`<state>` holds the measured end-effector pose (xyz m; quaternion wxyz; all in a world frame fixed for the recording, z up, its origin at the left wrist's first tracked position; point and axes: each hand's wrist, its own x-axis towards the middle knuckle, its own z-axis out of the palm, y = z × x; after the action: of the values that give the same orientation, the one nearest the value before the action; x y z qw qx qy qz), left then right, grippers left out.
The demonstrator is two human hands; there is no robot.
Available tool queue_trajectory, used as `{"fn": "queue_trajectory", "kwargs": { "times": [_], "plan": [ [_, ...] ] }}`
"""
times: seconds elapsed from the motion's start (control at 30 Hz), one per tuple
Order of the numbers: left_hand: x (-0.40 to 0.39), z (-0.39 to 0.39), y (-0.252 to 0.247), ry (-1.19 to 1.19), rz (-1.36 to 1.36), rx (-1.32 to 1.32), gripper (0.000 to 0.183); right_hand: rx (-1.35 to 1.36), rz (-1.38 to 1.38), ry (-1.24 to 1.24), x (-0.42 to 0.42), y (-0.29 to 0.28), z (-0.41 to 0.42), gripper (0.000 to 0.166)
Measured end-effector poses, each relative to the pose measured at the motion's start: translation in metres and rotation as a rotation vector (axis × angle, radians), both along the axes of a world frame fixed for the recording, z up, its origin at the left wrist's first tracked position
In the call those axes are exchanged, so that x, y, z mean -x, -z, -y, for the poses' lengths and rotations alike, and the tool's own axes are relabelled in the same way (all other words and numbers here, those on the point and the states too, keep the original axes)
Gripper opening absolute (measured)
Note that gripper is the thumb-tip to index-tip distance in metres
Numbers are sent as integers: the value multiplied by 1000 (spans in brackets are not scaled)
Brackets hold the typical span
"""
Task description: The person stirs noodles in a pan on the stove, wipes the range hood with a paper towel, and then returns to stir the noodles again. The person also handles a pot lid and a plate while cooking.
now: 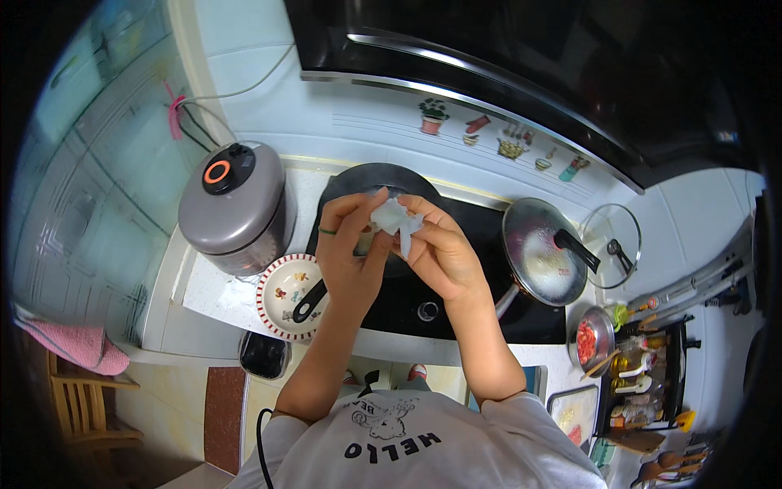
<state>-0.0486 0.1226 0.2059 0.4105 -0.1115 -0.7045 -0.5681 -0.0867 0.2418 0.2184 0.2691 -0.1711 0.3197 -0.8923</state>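
My left hand point(349, 247) and my right hand point(449, 257) are raised close together, both pinching a small crumpled piece of thin white material point(391, 215). It looks like tissue, though it could be a thin wrapper. A green band circles one left finger. Below and behind my hands is a dark round pan point(382, 174) on the black cooktop point(476, 229); my hands hide most of its inside. To the left, a bowl with a red-striped rim point(287, 315) stands by my left wrist. A black handle point(310, 301) crosses over that bowl.
A grey electric pressure cooker point(235, 208) occupies the left counter. On the right sit a pan with a fogged glass lid point(540, 257), a second glass lid point(611, 244), a metal bowl of chopped red food point(589, 342), a cutting board point(573, 409) and a bottle rack point(647, 379).
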Motion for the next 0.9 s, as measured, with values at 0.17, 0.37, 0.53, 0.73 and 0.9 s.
{"fn": "queue_trajectory", "kwargs": {
  "times": [0.17,0.37,0.53,0.73,0.9],
  "plan": [
    [16,-30,6,-172,-184,288,39,-115,-65,183,-8,-10,-35,25],
    [30,-84,14,-110,-209,498,48,-200,-123,472,-5,-5,-80,29],
    [31,-101,29,54,-95,434,51,-150,60,625,31,19,-158,28],
    [25,-127,18,78,-28,237,50,-542,-161,1710,179,103,-451,12],
    [18,-120,26,-41,76,212,49,-518,-10,2070,215,30,-463,16]
  ]
}}
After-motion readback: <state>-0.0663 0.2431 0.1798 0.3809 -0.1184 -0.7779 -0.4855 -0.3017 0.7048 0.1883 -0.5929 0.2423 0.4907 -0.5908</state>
